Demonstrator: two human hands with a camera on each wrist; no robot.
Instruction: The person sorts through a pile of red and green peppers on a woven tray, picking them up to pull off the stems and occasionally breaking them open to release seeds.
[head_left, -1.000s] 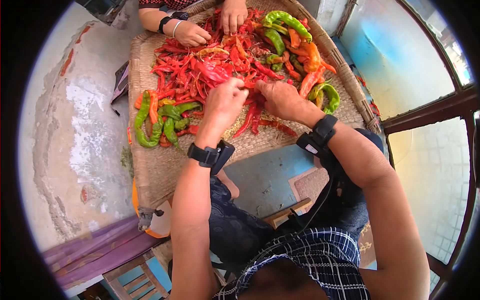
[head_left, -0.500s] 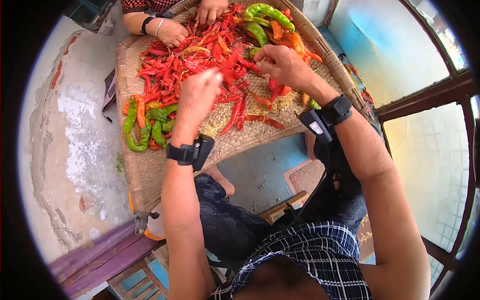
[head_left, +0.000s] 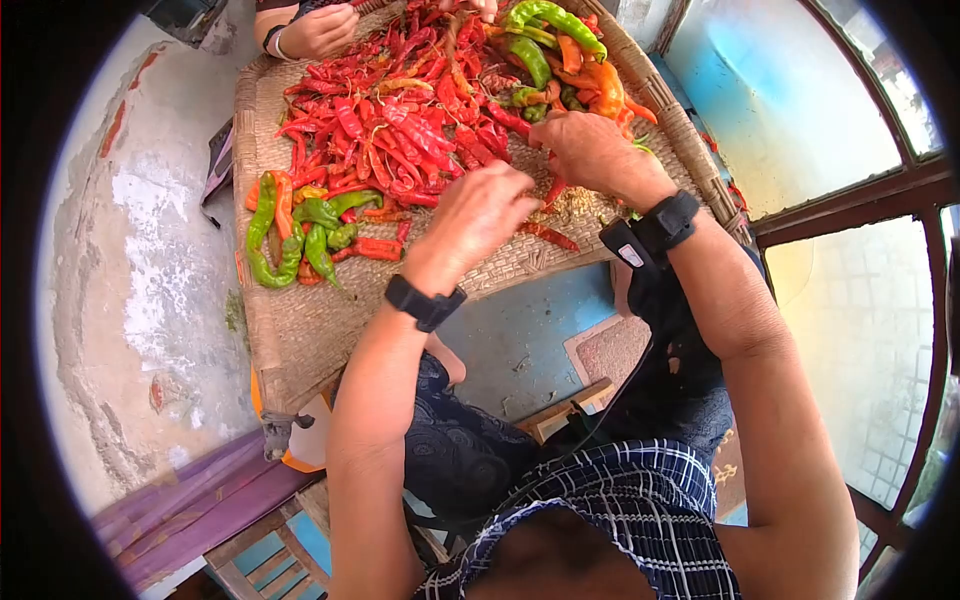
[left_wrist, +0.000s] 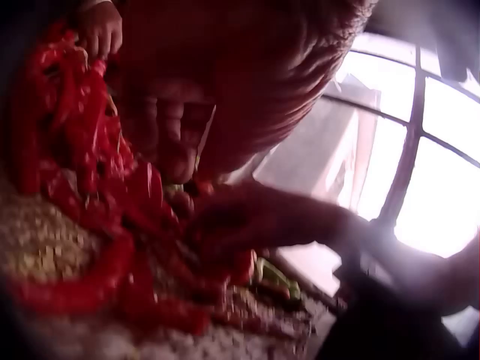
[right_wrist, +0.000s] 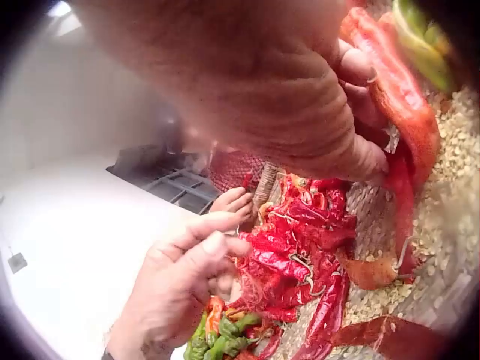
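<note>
A wide woven tray [head_left: 300, 330] holds a heap of red chillies [head_left: 400, 120], with loose seeds [head_left: 575, 205] at its near edge. My right hand [head_left: 590, 145] curls its fingers round a red-orange chilli [right_wrist: 409, 112] that hangs down over the seeds. My left hand [head_left: 480, 215] hovers just left of it above the red chillies, fingers loosely bent, with nothing plainly between them. In the right wrist view the left hand [right_wrist: 187, 285] stands a small gap away from the held chilli. The left wrist view is blurred and dark.
Green chillies [head_left: 290, 240] lie in a small group at the tray's left. Green and orange ones [head_left: 550, 40] lie at the far right. Another person's hand [head_left: 320, 30] works at the far edge. Window frames stand to the right, a rough wall to the left.
My left hand has dropped from its raised spot and moved right, close to my right hand. My right hand has come down nearer the seeds with the chilli.
</note>
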